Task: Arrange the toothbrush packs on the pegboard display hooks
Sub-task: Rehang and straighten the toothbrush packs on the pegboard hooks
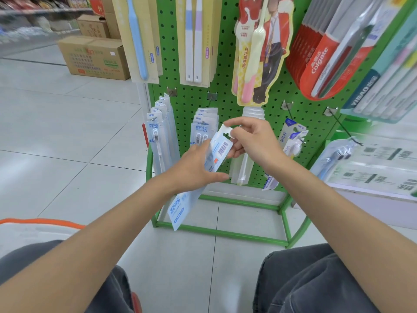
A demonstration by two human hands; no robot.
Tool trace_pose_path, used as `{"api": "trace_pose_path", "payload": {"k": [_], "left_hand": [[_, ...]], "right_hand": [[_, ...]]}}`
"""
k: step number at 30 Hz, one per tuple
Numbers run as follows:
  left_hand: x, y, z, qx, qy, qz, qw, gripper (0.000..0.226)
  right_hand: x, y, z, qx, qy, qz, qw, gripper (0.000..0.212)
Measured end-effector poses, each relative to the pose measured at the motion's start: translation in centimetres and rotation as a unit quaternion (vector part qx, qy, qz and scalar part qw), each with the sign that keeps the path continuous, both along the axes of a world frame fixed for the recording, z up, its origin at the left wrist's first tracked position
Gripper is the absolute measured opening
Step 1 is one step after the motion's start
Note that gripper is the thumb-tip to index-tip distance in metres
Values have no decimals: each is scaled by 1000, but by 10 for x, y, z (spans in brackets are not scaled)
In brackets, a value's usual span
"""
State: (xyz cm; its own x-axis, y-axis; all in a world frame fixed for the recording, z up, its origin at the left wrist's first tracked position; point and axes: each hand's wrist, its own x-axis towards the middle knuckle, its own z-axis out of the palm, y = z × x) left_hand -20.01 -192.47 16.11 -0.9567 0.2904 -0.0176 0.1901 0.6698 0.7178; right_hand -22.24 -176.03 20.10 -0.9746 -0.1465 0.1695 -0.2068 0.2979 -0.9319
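L hand [194,168] grips middle, R hand [252,141] pinches hang tab [225,131] of pale-blue flat plastic toothbrush pack [222,149], tilted in front of green perforated pegboard [225,91]. Level slot w/ metal hook [201,122] tip first.

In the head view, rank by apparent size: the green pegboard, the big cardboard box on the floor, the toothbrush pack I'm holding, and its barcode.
Largest: green pegboard.
Next, cardboard box and held toothbrush pack look about alike; the box sits farther away, so no ranking between them.
Smallest: barcode.
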Motion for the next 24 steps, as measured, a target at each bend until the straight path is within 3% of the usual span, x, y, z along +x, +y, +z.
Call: {"api": "trace_pose_path", "payload": {"k": [4,6,12,16,20,24], "left_hand": [[0,0,-1,27,-3,-26,999,37],[0,0,0,79,0,-4,997,10],[-4,-3,2,165,0,69,984,17],[-5,-2,0,213,-30,79,973,25],[-7,3,-4,201,-20,75,976,30],[-18,-1,-8,155,10,139,978,50]], "right_hand": [[-2,-3,1,28,2,17,999,12],[-4,-1,4,70,18,13,997,19],[-12,7,3,135,39,-2,990,16],[-16,14,-2,120,3,3,993,11],[-18,20,0,125,2,0,992,2],[-17,18,-4,187,34,-37,981,11]]}}
